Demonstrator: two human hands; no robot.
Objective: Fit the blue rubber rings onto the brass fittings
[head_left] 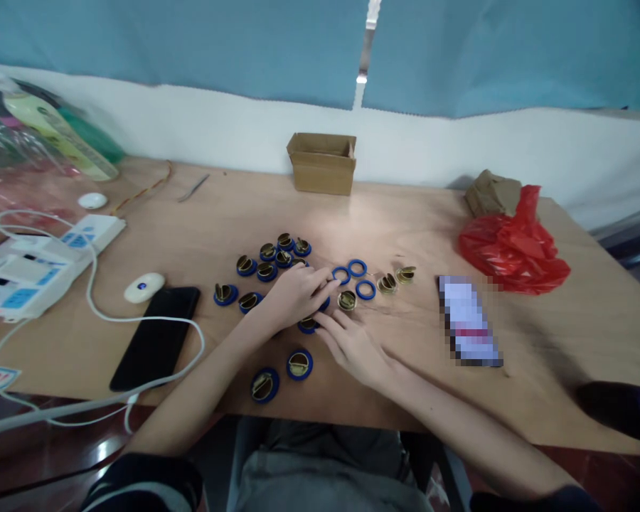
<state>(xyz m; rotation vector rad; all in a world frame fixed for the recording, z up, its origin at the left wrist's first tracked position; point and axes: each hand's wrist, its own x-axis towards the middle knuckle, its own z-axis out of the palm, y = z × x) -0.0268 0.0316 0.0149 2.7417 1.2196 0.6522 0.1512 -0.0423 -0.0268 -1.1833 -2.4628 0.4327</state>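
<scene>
Several round brass-coloured pieces with blue rims [299, 364] lie about my hands, some with a flap standing up. My left hand [293, 295] reaches rightward over them, its fingers drawn together at a loose blue ring [341, 275]. Two more blue rings [357, 267] lie just beyond its fingertips. My right hand [360, 348] rests low on the table, fingers apart, their tips at the edge of a blue-rimmed piece [308, 325] partly under my left hand. Between the hands sits a brass-coloured piece without a blue rim [346, 300]; two similar ones [387, 284] are farther right.
A cardboard box [323, 174] stands at the back by the wall. On the right are a phone [469, 320] and a red plastic bag [515, 249]. A black phone [157, 338], white cables and a power strip [93, 231] lie left.
</scene>
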